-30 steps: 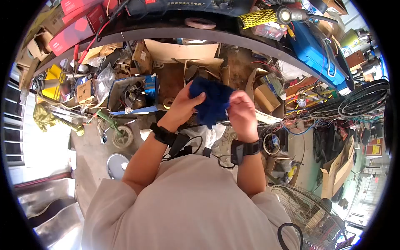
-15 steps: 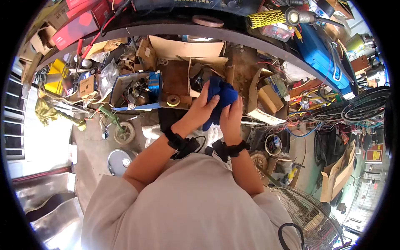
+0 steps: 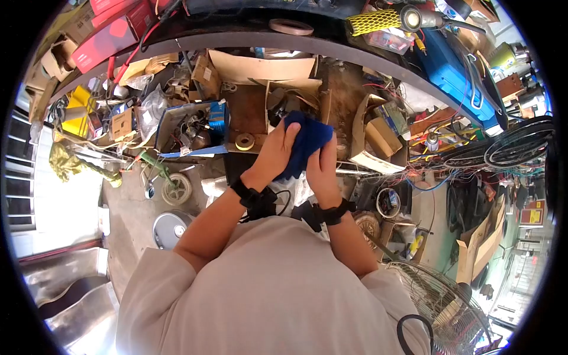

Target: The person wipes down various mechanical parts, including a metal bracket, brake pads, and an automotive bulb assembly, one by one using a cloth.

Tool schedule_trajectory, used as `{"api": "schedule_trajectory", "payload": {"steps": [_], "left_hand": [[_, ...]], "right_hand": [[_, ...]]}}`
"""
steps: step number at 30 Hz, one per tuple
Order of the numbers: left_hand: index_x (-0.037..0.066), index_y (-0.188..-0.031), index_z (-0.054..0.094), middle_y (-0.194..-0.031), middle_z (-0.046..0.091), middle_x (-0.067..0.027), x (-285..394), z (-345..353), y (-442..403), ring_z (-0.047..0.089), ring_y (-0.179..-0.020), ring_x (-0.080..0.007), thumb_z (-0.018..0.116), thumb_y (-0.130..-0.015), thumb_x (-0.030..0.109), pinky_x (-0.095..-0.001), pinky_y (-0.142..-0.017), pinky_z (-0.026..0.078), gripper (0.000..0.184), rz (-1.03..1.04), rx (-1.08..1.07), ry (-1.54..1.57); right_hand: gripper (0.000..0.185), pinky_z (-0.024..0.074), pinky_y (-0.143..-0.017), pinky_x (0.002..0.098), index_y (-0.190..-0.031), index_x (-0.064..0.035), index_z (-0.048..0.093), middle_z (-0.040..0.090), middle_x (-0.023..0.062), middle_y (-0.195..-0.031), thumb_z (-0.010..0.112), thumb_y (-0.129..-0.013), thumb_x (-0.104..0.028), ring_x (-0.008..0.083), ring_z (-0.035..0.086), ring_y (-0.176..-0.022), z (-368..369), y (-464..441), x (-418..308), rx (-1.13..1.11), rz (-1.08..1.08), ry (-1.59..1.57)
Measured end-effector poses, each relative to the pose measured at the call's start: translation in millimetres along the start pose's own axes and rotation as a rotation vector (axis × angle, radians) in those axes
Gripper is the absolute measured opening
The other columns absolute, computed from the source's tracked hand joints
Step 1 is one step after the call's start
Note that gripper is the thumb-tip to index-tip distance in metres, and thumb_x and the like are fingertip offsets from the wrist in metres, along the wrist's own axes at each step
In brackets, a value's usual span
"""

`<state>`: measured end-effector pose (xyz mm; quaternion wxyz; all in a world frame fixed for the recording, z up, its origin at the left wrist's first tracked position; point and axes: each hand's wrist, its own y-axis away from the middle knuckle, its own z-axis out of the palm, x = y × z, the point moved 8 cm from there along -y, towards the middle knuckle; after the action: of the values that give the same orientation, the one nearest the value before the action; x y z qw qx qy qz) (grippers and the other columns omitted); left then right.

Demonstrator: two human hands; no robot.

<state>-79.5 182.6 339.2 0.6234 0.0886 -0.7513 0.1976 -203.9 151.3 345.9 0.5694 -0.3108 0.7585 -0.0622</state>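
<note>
1. A dark blue cloth is bunched between the two hands, in front of the person's chest
2. The left hand grasps the cloth from its left side, the thumb lying over it and the other fingers mostly hidden behind
3. The right hand grasps the lower right edge of the cloth, fingers pointing up; how tightly either hand squeezes, I cannot tell
4. Behind the cloth stands a small carton, partly covered from view by it; whether the two touch, I cannot tell
5. To the left of the left hand, a yellowish tape roll lies near a blue-edged box full of jumbled parts
6. To the right of the right hand, an open-topped carton holds a smaller brown box
7. These cartons sit on a stained brown shelf, below the dark edge of a bench
8. On the bench are red boxes, a pinkish ring, a yellow mesh-covered lamp and a blue case
9. Around the person, the grey concrete floor carries a small wheel, a round grey lid-like disc and a wire fan cage; black cables hang coiled at the right
</note>
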Motion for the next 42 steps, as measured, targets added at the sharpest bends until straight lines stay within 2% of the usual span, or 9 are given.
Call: {"api": "schedule_trajectory", "payload": {"steps": [5, 13, 19, 22, 26, 31, 33, 37, 42], "left_hand": [[-0.005, -0.116, 0.047, -0.099, 0.06, -0.019, 14.7, 9.3, 10.9, 0.059, -0.092, -0.0309, 0.05, -0.095, 0.028, -0.035, -0.084, 0.044, 0.039, 0.303, -0.1, -0.207], [-0.008, -0.109, 0.051, -0.067, 0.059, -0.0206, 12.5, -4.8, -3.0, 0.06, -0.063, -0.0353, 0.05, -0.095, 0.032, -0.0379, -0.061, 0.047, 0.042, 0.042, 0.057, -0.105], [-0.008, -0.117, 0.045, -0.104, 0.056, -0.0245, 27.8, 13.1, 13.4, 0.055, -0.097, -0.0395, 0.051, -0.093, 0.021, -0.0378, -0.086, 0.043, 0.038, 0.308, -0.127, -0.322], [-0.007, -0.118, 0.043, -0.113, 0.05, -0.0255, 30.4, 16.7, 16.2, 0.051, -0.105, -0.0406, 0.053, -0.091, 0.019, -0.0381, -0.092, 0.04, 0.039, 0.352, -0.148, -0.31], [-0.006, -0.116, 0.045, -0.107, 0.054, -0.0282, 13.6, -4.4, 0.2, 0.053, -0.1, -0.0431, 0.048, -0.094, 0.023, -0.0424, -0.085, 0.043, 0.036, -0.115, -0.035, -0.207], [-0.006, -0.115, 0.046, -0.096, 0.059, -0.0255, 17.0, 0.1, 5.6, 0.058, -0.089, -0.0423, 0.05, -0.094, 0.024, -0.0404, -0.076, 0.047, 0.037, 0.292, 0.031, -0.39], [-0.005, -0.115, 0.046, -0.093, 0.061, -0.0236, 33.4, 5.4, 15.2, 0.06, -0.087, -0.0399, 0.052, -0.093, 0.024, -0.0391, -0.074, 0.048, 0.037, 0.56, 0.08, -0.497], [-0.005, -0.115, 0.046, -0.094, 0.062, -0.0221, 0.3, -4.4, -6.4, 0.062, -0.09, -0.0326, 0.052, -0.094, 0.028, -0.0366, -0.076, 0.048, 0.039, 0.019, -0.059, -0.116], [-0.006, -0.118, 0.044, -0.097, 0.061, -0.0238, -6.9, -10.3, -6.8, 0.061, -0.091, -0.0341, 0.049, -0.095, 0.03, -0.0367, -0.08, 0.046, 0.043, 0.011, 0.077, -0.179]], "right_hand": [[0.023, 0.0483, -0.071, 0.0264, -0.11, 0.0044, 0.056, 0.064, 0.0082, -0.091, 0.042, -0.092, -0.002, 0.0134, 0.059, -0.079, -7.1, 2.1, 58.1, 0.185, 0.611, -0.64], [0.021, 0.0449, -0.081, 0.0324, -0.108, 0.0031, 0.052, 0.054, 0.0134, -0.103, 0.042, -0.091, -0.001, 0.0304, 0.055, -0.09, -8.3, -1.6, 0.3, 0.129, -0.016, -0.066], [0.021, 0.0456, -0.078, 0.0311, -0.11, 0.0014, 0.054, 0.058, 0.0098, -0.104, 0.044, -0.092, -0.002, 0.0162, 0.055, -0.094, -12.5, -14.5, 38.1, -0.033, 0.527, -0.315], [0.021, 0.0455, -0.078, 0.03, -0.11, 0.001, 0.054, 0.059, 0.0081, -0.104, 0.046, -0.092, -0.003, 0.0118, 0.053, -0.096, -12.8, -11.4, 38.8, 0.08, 0.423, -0.497], [0.024, 0.0379, -0.088, 0.0285, -0.109, 0.0006, 0.054, 0.049, 0.0098, -0.098, 0.056, -0.091, -0.016, 0.0192, 0.047, -0.097, -1.1, -15.2, -15.5, 0.027, 0.111, -0.341], [0.017, 0.0434, -0.069, 0.0207, -0.104, -0.003, 0.059, 0.06, -0.003, -0.087, 0.055, -0.094, -0.016, 0.0048, 0.051, -0.076, 13.2, -9.7, 53.6, 0.058, 0.685, -0.857], [0.016, 0.0435, -0.072, 0.0221, -0.105, -0.0027, 0.058, 0.06, -0.0022, -0.09, 0.054, -0.094, -0.014, 0.0056, 0.051, -0.08, 8.4, -10.6, 44.1, 0.037, 0.58, -0.81], [0.022, 0.0376, -0.091, 0.0292, -0.114, -0.0005, 0.052, 0.052, 0.0094, -0.108, 0.049, -0.094, -0.009, 0.0199, 0.05, -0.099, 2.7, -11.7, 14.4, 0.046, 0.18, -0.492], [0.021, 0.0388, -0.087, 0.0268, -0.112, 0.0003, 0.052, 0.051, 0.0091, -0.105, 0.05, -0.095, -0.012, 0.0182, 0.05, -0.096, 7.7, -12.4, 16.2, 0.044, 0.136, -0.413]]}}
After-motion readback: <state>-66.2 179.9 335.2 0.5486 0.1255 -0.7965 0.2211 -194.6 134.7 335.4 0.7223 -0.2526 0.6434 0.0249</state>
